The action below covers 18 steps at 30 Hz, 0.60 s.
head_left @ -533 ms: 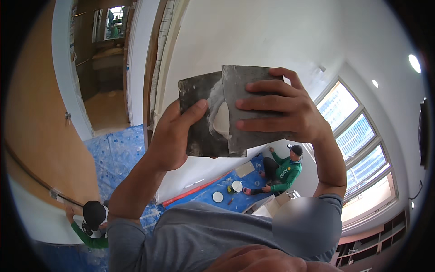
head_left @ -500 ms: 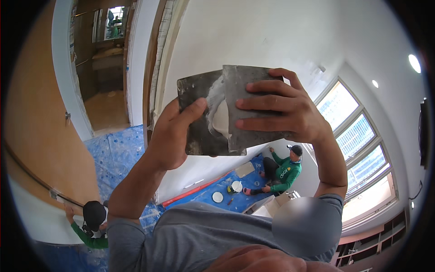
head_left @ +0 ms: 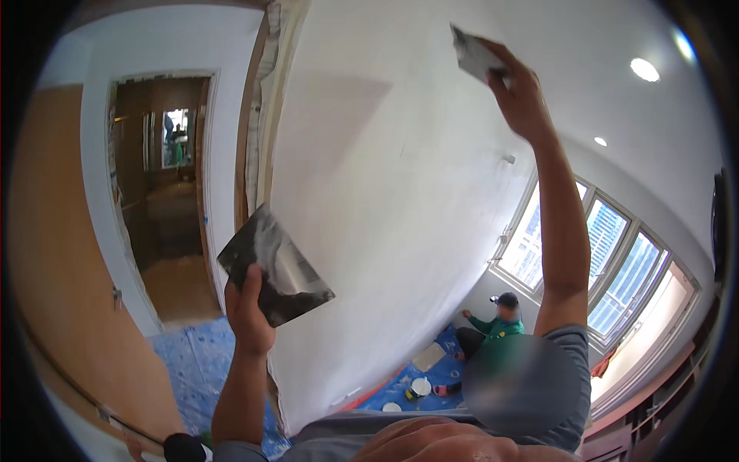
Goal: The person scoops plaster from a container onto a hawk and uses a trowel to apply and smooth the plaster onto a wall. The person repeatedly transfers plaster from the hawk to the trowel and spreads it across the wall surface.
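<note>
Gripped in my left hand (head_left: 252,319) is a dark, square putty plate (head_left: 279,266), tilted, with a white paste smear and a pale shiny patch across its face. My thumb lies over the plate; the other fingers are hidden behind it. High at the upper right, my right hand (head_left: 523,100) is closed round a grey flat putty blade (head_left: 471,58), its edge at the white wall (head_left: 362,223). Whether that edge touches the wall I cannot tell. The two tools are far apart.
A person in green (head_left: 496,327) sits low by the wall, near a white bucket (head_left: 420,386) on blue floor sheeting (head_left: 204,362). Another person's dark cap (head_left: 185,446) shows at lower left. An open doorway (head_left: 165,208) stands left, windows (head_left: 608,223) right.
My hands have come apart: the right one has gone up to the wall with the blade, the left one down and left with the plate. My view has tilted upward.
</note>
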Available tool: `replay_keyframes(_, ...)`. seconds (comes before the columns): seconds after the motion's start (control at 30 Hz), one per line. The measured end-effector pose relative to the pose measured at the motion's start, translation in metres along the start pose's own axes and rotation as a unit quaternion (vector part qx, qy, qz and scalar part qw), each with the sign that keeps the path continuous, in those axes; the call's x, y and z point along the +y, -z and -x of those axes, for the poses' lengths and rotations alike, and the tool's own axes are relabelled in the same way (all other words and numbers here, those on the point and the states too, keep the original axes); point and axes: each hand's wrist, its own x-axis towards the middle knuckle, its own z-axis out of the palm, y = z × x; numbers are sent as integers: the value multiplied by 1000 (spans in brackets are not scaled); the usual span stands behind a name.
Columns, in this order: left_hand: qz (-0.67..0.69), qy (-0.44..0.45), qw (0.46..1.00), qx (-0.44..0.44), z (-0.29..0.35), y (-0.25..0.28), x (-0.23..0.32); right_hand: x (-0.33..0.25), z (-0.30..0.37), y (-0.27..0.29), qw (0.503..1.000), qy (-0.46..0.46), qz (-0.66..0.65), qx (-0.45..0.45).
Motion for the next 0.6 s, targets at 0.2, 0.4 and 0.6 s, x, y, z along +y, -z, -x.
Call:
replay_keyframes(0.2,-68,-65,996,3,-26,45,-25,9,-142,-24,994,-44,67,67)
replay_keyframes(0.4,-82,-85,993,-31,-26,46,-31,16,-228,-43,986,-37,124,108)
replay_keyframes(0.6,-64,-67,994,-50,-29,54,-29,38,-272,-64,978,-41,171,111)
